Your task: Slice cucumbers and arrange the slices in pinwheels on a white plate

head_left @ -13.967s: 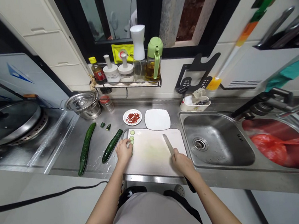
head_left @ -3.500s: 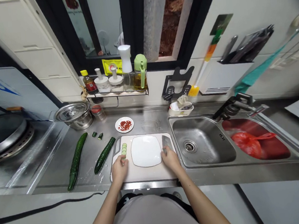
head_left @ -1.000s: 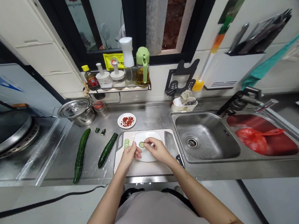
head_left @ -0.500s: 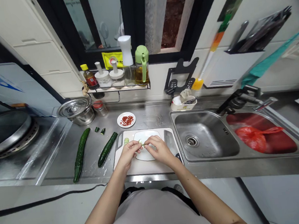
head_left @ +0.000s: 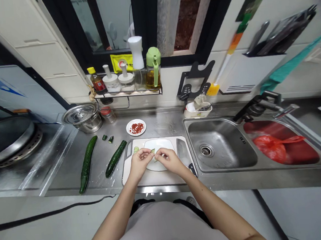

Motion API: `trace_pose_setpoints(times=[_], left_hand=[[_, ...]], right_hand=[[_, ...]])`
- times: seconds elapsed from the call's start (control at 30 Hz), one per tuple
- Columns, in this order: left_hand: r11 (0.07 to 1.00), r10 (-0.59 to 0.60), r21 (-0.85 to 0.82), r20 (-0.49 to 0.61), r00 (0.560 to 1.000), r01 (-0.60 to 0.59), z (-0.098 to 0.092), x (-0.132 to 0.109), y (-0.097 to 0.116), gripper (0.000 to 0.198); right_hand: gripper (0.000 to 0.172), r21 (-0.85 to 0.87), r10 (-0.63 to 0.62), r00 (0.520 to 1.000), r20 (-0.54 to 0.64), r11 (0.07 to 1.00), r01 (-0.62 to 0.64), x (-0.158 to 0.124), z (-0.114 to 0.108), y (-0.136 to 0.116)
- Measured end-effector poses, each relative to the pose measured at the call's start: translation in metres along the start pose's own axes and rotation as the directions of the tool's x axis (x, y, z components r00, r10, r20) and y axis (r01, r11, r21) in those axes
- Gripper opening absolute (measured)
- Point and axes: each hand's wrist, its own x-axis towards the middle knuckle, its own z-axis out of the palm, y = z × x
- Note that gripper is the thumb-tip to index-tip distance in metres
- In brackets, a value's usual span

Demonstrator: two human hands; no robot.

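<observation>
My left hand [head_left: 141,162] and my right hand [head_left: 168,159] meet over a white plate [head_left: 163,144], fingertips pinched together. Between them is a thin cucumber slice [head_left: 153,151], largely covered by the fingers. The plate rests on a pale cutting board [head_left: 146,180]. More cucumber slices [head_left: 136,149] lie at the board's upper left, beside my left hand. A knife [head_left: 183,152] lies along the board's right side, its dark handle toward me. Left of the board are a shorter cucumber [head_left: 115,159], a longer cucumber [head_left: 88,164] and two cut cucumber ends [head_left: 110,139].
A small plate of chopped red pieces [head_left: 137,127] stands behind the board. A lidded steel pot [head_left: 87,122] and a red-lidded jar [head_left: 108,115] are at the back left. To the right is the sink [head_left: 222,140], with a red bag [head_left: 271,149] in its far basin.
The cucumber slice between my fingers has tilted more upright. My left fingers have shifted slightly, and both hands remain over the plate.
</observation>
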Motion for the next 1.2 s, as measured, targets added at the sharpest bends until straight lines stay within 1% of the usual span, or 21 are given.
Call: trace_pose_setpoints(times=[0.13,0.23,0.37,0.53,0.8,0.9,1.0,1.1,1.2], left_hand=[[1.0,0.028,-0.01,-0.02,0.999,-0.028,0.003,-0.001,-0.002,0.029],[0.999,0.026,-0.034,-0.033,0.999,-0.027,0.006,-0.002,-0.004,0.031],[0.998,0.022,-0.064,-0.02,1.0,-0.024,0.007,-0.003,-0.007,0.033],[0.998,0.028,-0.054,-0.018,0.999,-0.029,0.008,-0.003,-0.008,0.034],[0.998,0.0,-0.065,-0.009,1.0,-0.001,0.01,-0.001,-0.019,0.037],[0.997,-0.012,-0.071,-0.003,1.0,0.012,0.01,0.003,-0.027,0.038],[0.997,-0.042,-0.06,0.007,0.999,0.042,0.011,0.011,-0.038,0.041],[0.996,-0.086,-0.031,0.038,0.996,0.088,0.011,0.026,-0.053,0.046],[0.992,-0.124,-0.002,0.084,0.989,0.125,0.013,0.045,-0.07,0.049]], right_hand=[[0.016,0.123,0.046,0.999,0.014,0.991,-0.047,0.002,0.002,0.001],[0.015,0.2,0.086,0.996,0.014,0.976,-0.087,0.003,0.003,0.003],[0.015,0.238,0.171,0.985,0.036,0.955,-0.175,0.004,0.003,0.004],[0.013,0.269,0.259,0.963,0.075,0.925,-0.27,0.004,0.004,0.006],[0.013,0.255,0.311,0.948,0.068,0.913,-0.318,0.007,0.008,0.015],[0.013,0.266,0.35,0.934,0.074,0.896,-0.357,0.01,0.01,0.024],[0.016,0.253,0.397,0.914,0.088,0.878,-0.406,0.015,0.011,0.037],[0.019,0.17,0.433,0.897,0.09,0.881,-0.442,0.022,0.011,0.053],[0.022,-0.001,0.454,0.889,0.054,0.891,-0.455,0.031,0.009,0.07]])
